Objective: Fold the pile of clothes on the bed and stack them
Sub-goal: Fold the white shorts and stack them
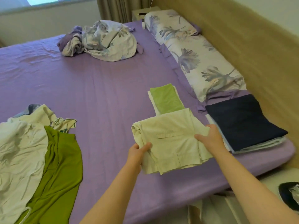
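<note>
A folded cream garment (171,143) is held over the bed (100,88): its left edge is pinched by the left hand (137,152), its right edge is gripped by the right hand (210,138). Left of it, unfolded clothes (37,151) are heaped. Just beyond it lies a green folded stack (166,99); to its right, a navy stack (242,122). Farther off, crumpled floral bedding (106,41) is seen.

Purple-sheeted bed (105,88) bearing clothes (37,147), pillows (202,59)

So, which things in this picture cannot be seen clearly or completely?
- Head view: white folded layers under the folded light-green cloth; it covers them.
- Head view: pale layers under the folded navy-blue cloth, which hides them.
- Head view: dark round object on the floor, cut off by the right edge.
</note>
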### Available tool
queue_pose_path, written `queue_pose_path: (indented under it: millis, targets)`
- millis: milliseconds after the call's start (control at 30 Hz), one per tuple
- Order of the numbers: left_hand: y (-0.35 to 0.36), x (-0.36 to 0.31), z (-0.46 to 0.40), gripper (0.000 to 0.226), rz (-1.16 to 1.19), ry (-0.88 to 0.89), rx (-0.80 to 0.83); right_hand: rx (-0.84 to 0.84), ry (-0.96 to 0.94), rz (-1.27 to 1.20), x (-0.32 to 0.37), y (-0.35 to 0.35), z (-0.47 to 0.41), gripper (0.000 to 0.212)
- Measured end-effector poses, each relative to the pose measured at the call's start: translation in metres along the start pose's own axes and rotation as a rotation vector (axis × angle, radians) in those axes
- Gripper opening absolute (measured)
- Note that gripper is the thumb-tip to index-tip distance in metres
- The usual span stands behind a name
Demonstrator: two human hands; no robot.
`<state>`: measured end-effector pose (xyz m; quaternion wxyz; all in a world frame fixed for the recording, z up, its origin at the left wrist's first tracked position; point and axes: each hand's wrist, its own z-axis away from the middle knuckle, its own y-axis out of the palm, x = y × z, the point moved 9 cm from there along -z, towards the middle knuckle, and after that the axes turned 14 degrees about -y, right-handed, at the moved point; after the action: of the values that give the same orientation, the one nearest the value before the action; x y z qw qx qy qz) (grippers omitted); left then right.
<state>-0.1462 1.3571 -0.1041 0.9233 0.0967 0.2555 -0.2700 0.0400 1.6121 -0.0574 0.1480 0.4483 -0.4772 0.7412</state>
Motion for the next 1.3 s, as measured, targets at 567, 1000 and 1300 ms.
queue_pose_path:
  millis: [567, 1000, 1300]
  targets:
    - [0.364, -0.032, -0.03, 0.026, -0.281, 0.003, -0.003, -0.08, -0.039, 0.204, -0.15, -0.273, -0.152, 0.044]
    - [0.446, -0.007, -0.086, 0.065, -0.759, -0.095, -0.053, 0.386, 0.187, 0.28, -0.258, -0.251, -0.176, 0.063]
    - [0.396, -0.027, -0.046, 0.039, -1.096, 0.064, -0.031, 0.483, 0.001, 0.36, -0.166, -0.18, -0.157, 0.04]
